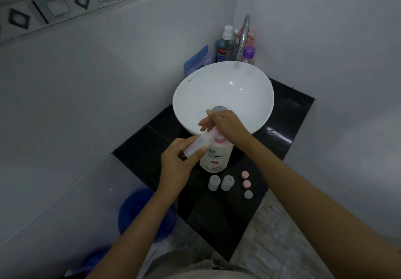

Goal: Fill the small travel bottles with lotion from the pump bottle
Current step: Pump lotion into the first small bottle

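Observation:
A white pump bottle (216, 158) with a pink collar stands on the black counter (280, 131) in front of the basin. My right hand (225, 124) lies flat on its pink pump head, fingers stretched out. My left hand (181, 162) grips a clear small travel bottle (198, 145), tilted on its side with its mouth at the pump spout. Two more clear travel bottles (221, 182) stand uncapped in front of the pump bottle. To their right lie two pink caps (245, 179) and one grey cap (248, 194).
A white bowl basin (223, 92) sits on the counter under a chrome tap (243, 37). Behind it stand a blue mouthwash bottle (223, 47), a purple-capped bottle (248, 54) and a blue pouch (198, 60). A blue bucket (138, 211) is on the floor, left.

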A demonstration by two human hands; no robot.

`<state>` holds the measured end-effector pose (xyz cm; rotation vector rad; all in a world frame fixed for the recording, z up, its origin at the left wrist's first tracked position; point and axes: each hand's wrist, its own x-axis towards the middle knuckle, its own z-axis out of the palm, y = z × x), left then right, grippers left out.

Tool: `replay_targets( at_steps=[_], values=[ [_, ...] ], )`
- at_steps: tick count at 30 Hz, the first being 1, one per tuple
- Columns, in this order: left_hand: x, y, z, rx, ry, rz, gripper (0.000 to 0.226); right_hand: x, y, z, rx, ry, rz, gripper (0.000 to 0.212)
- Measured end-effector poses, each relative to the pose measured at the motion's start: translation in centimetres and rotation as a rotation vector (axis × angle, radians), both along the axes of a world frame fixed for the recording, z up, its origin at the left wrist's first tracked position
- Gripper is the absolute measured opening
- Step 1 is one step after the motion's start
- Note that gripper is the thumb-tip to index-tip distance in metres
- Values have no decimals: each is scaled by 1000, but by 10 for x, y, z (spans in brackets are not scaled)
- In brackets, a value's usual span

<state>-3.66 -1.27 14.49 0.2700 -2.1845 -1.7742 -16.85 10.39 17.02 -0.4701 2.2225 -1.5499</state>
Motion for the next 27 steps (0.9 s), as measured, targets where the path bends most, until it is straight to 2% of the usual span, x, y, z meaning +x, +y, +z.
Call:
replay_targets(
  at_steps=[3,10,14,17,21,27],
  values=[
    [0,-3,4,-27,19,5,50,0,2,9,-17,-67,32,49],
    [0,1,-4,21,-23,8,43,5,1,-8,57,-31,-36,47],
    [-1,0,1,6,-3,12,39,1,1,4,101,30,51,47],
    [-2,-2,6,5,17,6,36,-1,2,14,74,-52,83,55],
    [-3,-2,4,19,13,9,36,1,3,6,60,-2,21,58],
    [-2,1,-3,37,-26,9,36,0,1,-9,34,-55,-22,51]
  ],
)
